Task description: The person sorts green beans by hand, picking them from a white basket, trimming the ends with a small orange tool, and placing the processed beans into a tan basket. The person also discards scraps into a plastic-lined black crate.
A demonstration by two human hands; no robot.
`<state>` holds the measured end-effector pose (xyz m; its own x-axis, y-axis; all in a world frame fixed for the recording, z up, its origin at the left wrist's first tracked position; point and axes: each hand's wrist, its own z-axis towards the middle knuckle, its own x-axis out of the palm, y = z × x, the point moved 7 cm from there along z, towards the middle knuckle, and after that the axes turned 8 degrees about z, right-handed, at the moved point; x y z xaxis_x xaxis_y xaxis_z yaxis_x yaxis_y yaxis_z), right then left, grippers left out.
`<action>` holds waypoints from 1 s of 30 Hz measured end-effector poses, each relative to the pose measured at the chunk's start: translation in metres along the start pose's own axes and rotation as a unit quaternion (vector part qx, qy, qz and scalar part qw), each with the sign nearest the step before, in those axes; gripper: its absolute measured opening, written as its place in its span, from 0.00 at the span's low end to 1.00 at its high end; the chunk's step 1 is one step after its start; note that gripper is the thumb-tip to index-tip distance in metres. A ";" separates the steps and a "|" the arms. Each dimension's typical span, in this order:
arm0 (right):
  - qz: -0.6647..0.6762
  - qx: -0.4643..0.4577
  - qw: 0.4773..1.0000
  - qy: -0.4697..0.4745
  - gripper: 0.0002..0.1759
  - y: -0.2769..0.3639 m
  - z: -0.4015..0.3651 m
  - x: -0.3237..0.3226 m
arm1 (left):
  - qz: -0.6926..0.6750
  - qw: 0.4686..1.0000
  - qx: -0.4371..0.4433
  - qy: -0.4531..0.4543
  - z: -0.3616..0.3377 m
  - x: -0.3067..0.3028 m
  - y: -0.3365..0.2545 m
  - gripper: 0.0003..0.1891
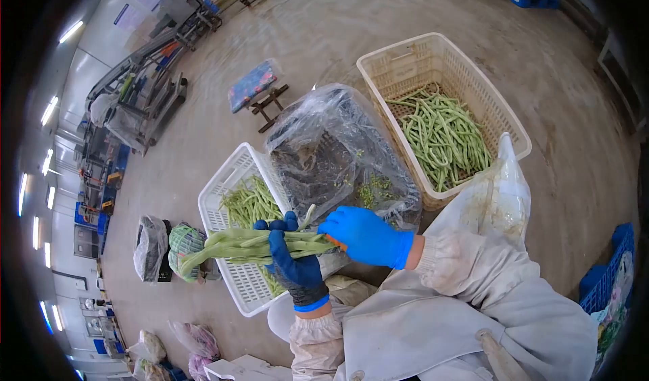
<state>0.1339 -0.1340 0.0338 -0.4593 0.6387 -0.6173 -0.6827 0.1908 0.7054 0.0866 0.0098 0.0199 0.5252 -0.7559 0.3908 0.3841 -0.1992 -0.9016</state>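
Observation:
My left hand [296,270], in a dark blue glove, is closed around a bunch of long green beans [233,244] held sideways above the white basket. At the right end of the bunch is my right hand [368,234], in a bright blue glove. Its fingers are closed on a small orange tool [336,243], mostly hidden by the fingers and beans. More green beans lie in the white basket [234,293] below my left hand. A dark crate lined with clear plastic [318,178] stands in front of me, with small green trimmings [376,190] on the plastic.
A larger cream basket [503,114] with green beans [443,141] stands to the right of the lined crate. Beyond are a low wooden stool [270,107] and a blue packet [251,85]. Filled bags [186,246] sit at left; a blue crate [598,290] stands at right.

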 end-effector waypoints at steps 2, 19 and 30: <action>0.203 0.071 0.975 -0.053 0.13 -0.012 -0.006 0.008 | -0.039 0.999 -0.011 -0.011 -0.002 0.006 -0.002 0.21; 0.173 0.263 0.915 -0.254 0.14 -0.174 -0.063 0.000 | 0.080 0.993 0.081 -0.021 -0.001 0.000 -0.024 0.20; 0.262 0.022 0.961 -0.091 0.13 0.014 -0.004 -0.038 | -0.197 0.978 -0.053 0.050 -0.002 0.016 -0.001 0.19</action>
<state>0.1396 -0.1593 0.0657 -0.6237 0.7744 -0.1064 -0.3595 -0.1633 0.9188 0.0935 -0.0035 0.0269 0.2734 -0.6645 0.6955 0.4577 -0.5461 -0.7017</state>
